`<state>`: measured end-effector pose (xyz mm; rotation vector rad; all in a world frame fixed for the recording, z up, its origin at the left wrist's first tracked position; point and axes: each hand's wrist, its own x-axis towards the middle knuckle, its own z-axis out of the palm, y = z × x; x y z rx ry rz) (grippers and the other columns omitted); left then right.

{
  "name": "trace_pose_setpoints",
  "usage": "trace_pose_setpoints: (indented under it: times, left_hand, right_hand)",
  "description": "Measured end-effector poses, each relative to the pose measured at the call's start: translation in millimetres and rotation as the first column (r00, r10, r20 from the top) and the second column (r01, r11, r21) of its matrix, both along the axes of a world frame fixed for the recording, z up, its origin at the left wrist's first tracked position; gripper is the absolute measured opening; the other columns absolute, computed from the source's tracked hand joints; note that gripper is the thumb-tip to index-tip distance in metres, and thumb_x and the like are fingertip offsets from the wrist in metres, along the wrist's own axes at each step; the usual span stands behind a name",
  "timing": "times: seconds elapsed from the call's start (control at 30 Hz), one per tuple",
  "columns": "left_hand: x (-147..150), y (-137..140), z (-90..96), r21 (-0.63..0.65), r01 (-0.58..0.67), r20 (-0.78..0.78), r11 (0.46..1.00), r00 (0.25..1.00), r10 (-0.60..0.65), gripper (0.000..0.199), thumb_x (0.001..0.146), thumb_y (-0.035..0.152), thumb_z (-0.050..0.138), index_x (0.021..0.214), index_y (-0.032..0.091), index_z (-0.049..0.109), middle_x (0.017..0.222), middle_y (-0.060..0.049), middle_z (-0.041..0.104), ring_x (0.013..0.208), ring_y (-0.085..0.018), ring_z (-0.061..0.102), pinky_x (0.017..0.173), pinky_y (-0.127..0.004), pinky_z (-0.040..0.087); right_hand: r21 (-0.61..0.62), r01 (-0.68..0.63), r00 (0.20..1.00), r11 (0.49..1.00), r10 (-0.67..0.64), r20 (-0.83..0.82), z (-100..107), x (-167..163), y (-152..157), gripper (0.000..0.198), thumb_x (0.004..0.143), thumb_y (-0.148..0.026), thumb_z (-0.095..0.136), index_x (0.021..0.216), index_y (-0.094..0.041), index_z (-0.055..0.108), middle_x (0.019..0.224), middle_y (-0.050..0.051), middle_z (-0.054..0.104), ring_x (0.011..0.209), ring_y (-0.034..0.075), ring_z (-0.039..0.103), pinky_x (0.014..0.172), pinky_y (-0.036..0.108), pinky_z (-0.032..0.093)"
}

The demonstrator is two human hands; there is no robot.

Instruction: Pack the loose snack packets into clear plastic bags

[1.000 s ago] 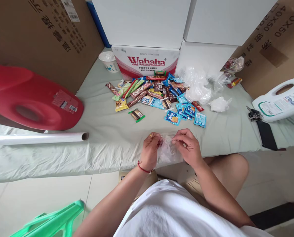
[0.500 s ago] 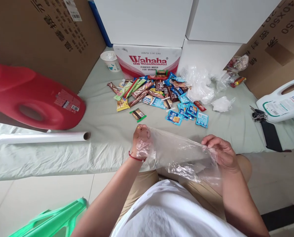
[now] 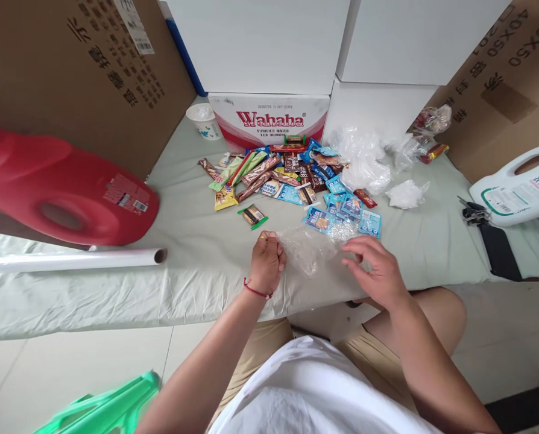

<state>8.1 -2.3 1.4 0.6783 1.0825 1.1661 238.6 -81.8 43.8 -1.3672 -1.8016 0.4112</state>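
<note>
My left hand (image 3: 266,264), with a red string bracelet at the wrist, is closed in a fist on one end of a clear plastic bag (image 3: 309,252). The crumpled bag stretches rightward above the front of the bed-like surface, its far end in front of blue snack packets (image 3: 318,218). Beside that far end my right hand (image 3: 374,268) is open, thumb and fingers apart, with no grip on the bag visible. Just beyond my left hand lies a wrapped biscuit (image 3: 253,216) with green ends. Behind it is a pile of wrapped snacks (image 3: 255,175).
Crumpled clear bags (image 3: 364,163) lie right of the pile, before white boxes (image 3: 260,42). On the left are a red jug (image 3: 66,193), a white roll (image 3: 79,259) and a paper cup (image 3: 205,123). A white jug (image 3: 518,184), keys (image 3: 474,212) and a black phone (image 3: 500,252) are right.
The bag has come off my left wrist area and is now bunched and lifted forward. My right hand has moved left and forward, and its fingers have parted from the bag.
</note>
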Motion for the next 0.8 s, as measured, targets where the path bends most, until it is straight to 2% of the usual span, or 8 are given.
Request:
trace_pose_setpoints:
  times: [0.1,0.17,0.3,0.43,0.57,0.67,0.73,0.8]
  left_hand:
    - [0.5,0.1,0.7,0.004,0.003,0.003,1.000,1.000,-0.003,0.042,0.084,0.054,0.073,0.083,0.024,0.043,0.061,0.011,0.045,0.038,-0.003,0.033,0.038,-0.018,0.023]
    - [1.6,-0.4,1.0,0.004,-0.002,0.013,1.000,1.000,0.002,0.042,0.085,0.053,0.072,0.083,0.024,0.042,0.061,0.011,0.045,0.038,-0.003,0.033,0.039,-0.018,0.023]
    - [3.9,-2.7,3.0,-0.013,0.010,0.047,1.000,0.999,-0.009,0.041,0.085,0.052,0.072,0.082,0.024,0.042,0.061,0.011,0.045,0.038,-0.003,0.033,0.039,-0.018,0.023]
    - [4.8,-5.3,5.9,-0.054,0.047,0.106,0.997,0.994,-0.041,0.039,0.086,0.049,0.070,0.082,0.024,0.041,0.060,0.012,0.045,0.037,-0.002,0.033,0.040,-0.018,0.023]
    - [6.1,-4.5,7.6,-0.124,0.071,0.178,0.990,0.983,-0.048,0.037,0.086,0.044,0.070,0.080,0.024,0.038,0.060,0.012,0.044,0.036,-0.001,0.032,0.041,-0.017,0.023]
    - [6.7,-2.5,8.8,-0.145,0.088,0.236,0.985,0.970,-0.052,0.040,0.085,0.044,0.071,0.079,0.023,0.038,0.060,0.012,0.044,0.036,-0.001,0.032,0.040,-0.017,0.022]
    - [5.8,-4.0,9.6,-0.122,0.093,0.249,0.988,0.967,-0.060,0.041,0.085,0.051,0.071,0.082,0.023,0.041,0.061,0.011,0.047,0.037,-0.002,0.033,0.040,-0.018,0.023]
    - [4.4,-11.5,10.1,-0.088,0.048,0.214,0.995,0.977,-0.029,0.044,0.084,0.060,0.070,0.089,0.023,0.046,0.068,0.008,0.053,0.040,-0.002,0.038,0.041,-0.018,0.026]
  right_hand:
    - [-0.022,-0.113,0.978,0.993,0.115,0.176,-11.0,-20.7,1.3,0.050,0.091,-0.029,0.075,0.139,-0.030,0.060,0.125,0.011,0.062,0.117,0.029,0.061,0.094,0.045,0.057]
    - [-0.028,-0.130,0.952,0.991,0.132,0.276,-23.1,-35.3,-0.2,0.063,0.087,-0.032,0.080,0.145,-0.027,0.054,0.130,0.014,0.059,0.117,0.032,0.059,0.097,0.049,0.055]
    - [0.053,-0.072,0.912,0.996,0.044,0.409,-49.5,-62.2,-1.7,0.052,0.091,-0.042,0.077,0.135,-0.020,0.059,0.119,0.017,0.061,0.104,0.032,0.059,0.090,0.049,0.054]
    - [0.146,0.003,0.892,0.989,-0.068,0.447,-70.4,-79.3,-2.8,0.047,0.097,-0.048,0.067,0.133,-0.019,0.059,0.116,0.018,0.062,0.101,0.031,0.057,0.089,0.047,0.050]
    - [0.252,0.133,0.892,0.959,-0.226,0.391,-81.5,-88.3,-5.6,0.044,0.099,-0.042,0.065,0.135,-0.017,0.057,0.118,0.020,0.062,0.100,0.031,0.056,0.087,0.047,0.048]
    - [0.273,0.232,0.895,0.934,-0.315,0.315,-78.2,-87.1,-3.5,0.022,0.100,-0.032,0.063,0.117,-0.020,0.067,0.109,0.016,0.066,0.095,0.028,0.058,0.085,0.044,0.046]
    - [0.176,0.250,0.940,0.952,-0.282,0.192,-70.4,-83.6,-0.2,0.013,0.101,-0.031,0.060,0.100,-0.022,0.070,0.095,0.010,0.069,0.086,0.024,0.059,0.082,0.040,0.046]
    - [-0.014,0.265,0.964,0.964,-0.265,-0.033,-60.6,-80.6,3.2,0.019,0.102,-0.036,0.059,0.091,-0.022,0.068,0.079,0.004,0.067,0.073,0.019,0.058,0.072,0.033,0.046]
